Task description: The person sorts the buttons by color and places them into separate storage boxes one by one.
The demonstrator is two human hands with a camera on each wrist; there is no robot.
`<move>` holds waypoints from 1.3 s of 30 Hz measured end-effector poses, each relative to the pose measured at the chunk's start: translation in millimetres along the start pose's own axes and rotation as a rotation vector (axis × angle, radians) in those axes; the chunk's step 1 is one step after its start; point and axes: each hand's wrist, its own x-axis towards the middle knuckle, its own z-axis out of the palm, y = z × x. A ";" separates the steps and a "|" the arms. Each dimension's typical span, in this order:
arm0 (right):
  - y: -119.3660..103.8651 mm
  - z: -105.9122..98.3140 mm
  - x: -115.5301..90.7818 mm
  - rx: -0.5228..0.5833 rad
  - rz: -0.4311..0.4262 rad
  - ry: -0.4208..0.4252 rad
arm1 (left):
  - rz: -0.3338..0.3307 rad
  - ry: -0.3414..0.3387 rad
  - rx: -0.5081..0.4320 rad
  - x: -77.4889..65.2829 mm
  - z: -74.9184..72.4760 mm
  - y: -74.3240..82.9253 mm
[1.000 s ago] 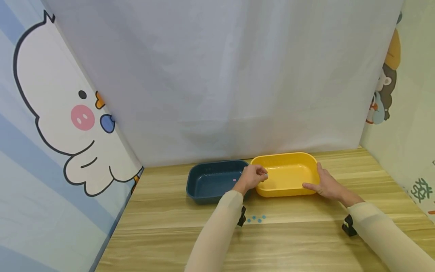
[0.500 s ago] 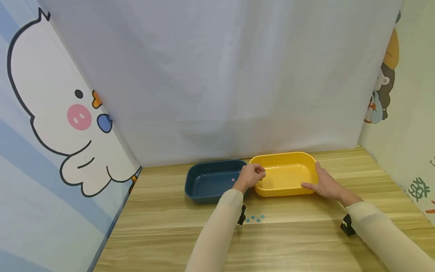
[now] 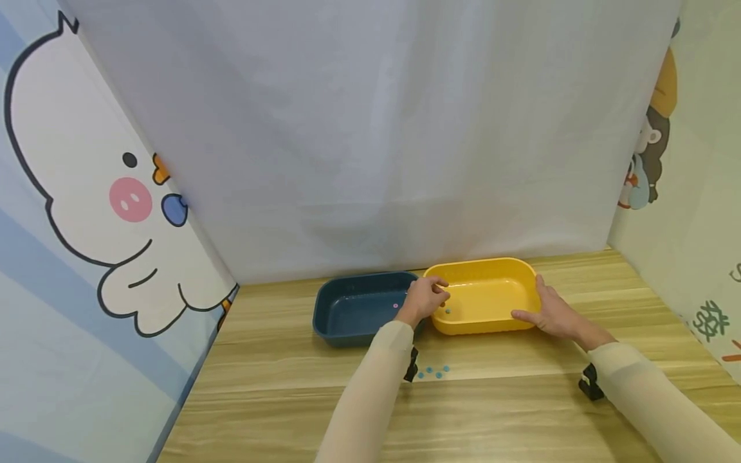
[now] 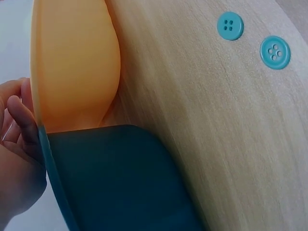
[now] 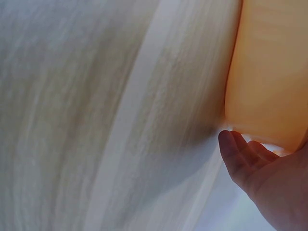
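Note:
My left hand (image 3: 424, 298) hovers over the left end of the yellow basin (image 3: 492, 328), thumb and fingers apart. Just below its fingertips a small blue button (image 3: 448, 311) shows inside the basin, near the front left. In the left wrist view the left hand (image 4: 21, 149) is partly hidden behind the basin rims. My right hand (image 3: 556, 312) holds the basin's front right corner, thumb at the front rim and fingers along the right side. The right wrist view shows its fingers (image 5: 236, 149) against the basin's outer wall (image 5: 269, 72).
A dark blue basin (image 3: 330, 335) stands against the yellow one on the left, with a pink button (image 3: 396, 306) in it. Several blue buttons (image 3: 439, 375) lie on the wooden table (image 3: 278, 399) in front. A grey curtain (image 3: 370, 161) hangs behind.
The left fingers pinched the blue button before; now they have parted and the button is below them in the yellow basin. The right hand keeps its place. The head view has shifted slightly.

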 end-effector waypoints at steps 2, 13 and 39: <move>-1.1 0.2 0.0 -0.001 -0.005 0.003 | -0.009 0.000 -0.016 -0.8 -0.9 0.1; -0.6 0.0 0.2 -0.001 -0.014 0.007 | 0.042 -0.073 -0.045 -13.2 -13.4 1.6; 3.2 1.7 2.0 -0.002 -0.024 0.006 | 0.290 -0.381 0.157 -79.8 -31.4 -26.5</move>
